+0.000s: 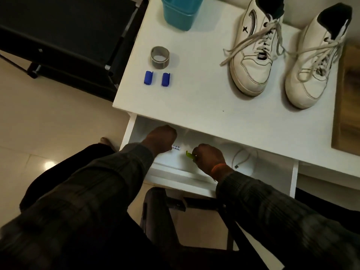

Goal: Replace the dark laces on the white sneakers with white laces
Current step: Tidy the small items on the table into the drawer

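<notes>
Retrieval step: left hand (pixel 161 138), fist clenched around something unseen, and right hand (pixel 209 155), pinching a small green tab (pixel 189 154), search the open white drawer (pixel 272 158); lift contents clear (avoid snagging the cable); white lace-up sneakers (pixel 253 55) wait on the white counter (pixel 194 98).

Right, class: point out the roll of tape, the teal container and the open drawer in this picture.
roll of tape (pixel 160 57): head view, on its grey outer band.
teal container (pixel 180 14): head view, on its front wall.
open drawer (pixel 127 131): head view, on its white left side wall.
</notes>
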